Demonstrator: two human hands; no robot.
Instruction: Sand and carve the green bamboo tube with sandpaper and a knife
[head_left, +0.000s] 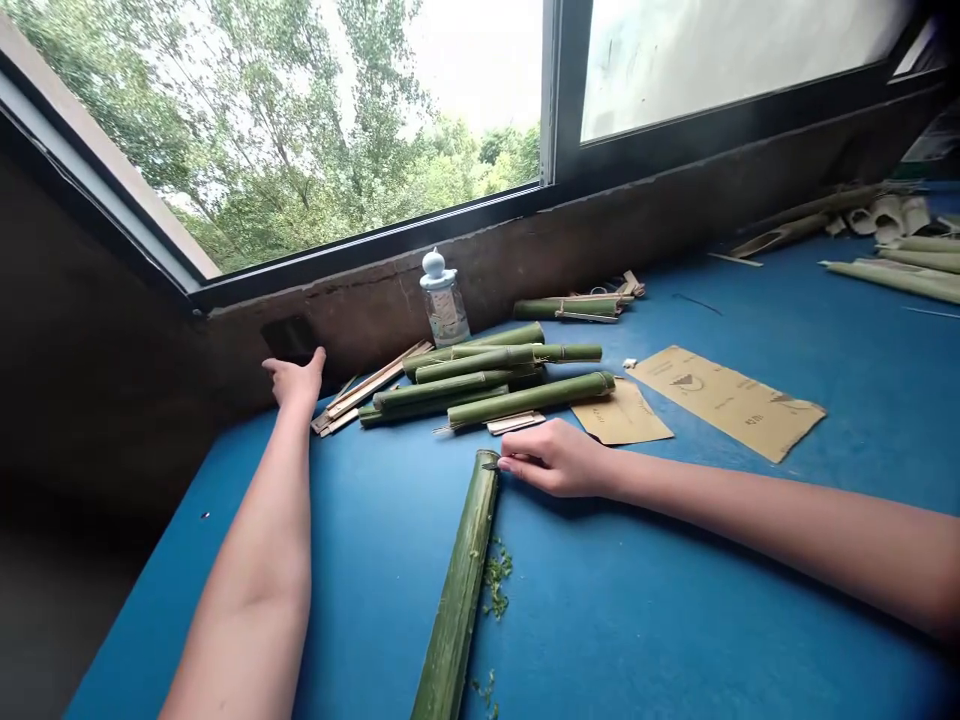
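A long green bamboo stalk point(461, 580) lies lengthwise on the blue table point(675, 600), its far end near my right hand. My right hand point(555, 458) rests at that end, fingers pinched on a small dark blade whose tip touches the stalk. Green shavings point(496, 578) lie beside the stalk. My left hand point(298, 378) reaches far forward to the wall, fingers curled at a dark square object point(289, 338) on the ledge; I cannot tell whether it grips it.
A pile of green bamboo pieces point(495, 385) and pale split strips point(367, 390) lies by the wall, with a small clear bottle point(444, 300) behind. Sandpaper sheets point(731, 400) lie to the right. More bamboo point(896, 275) sits far right. A window runs above.
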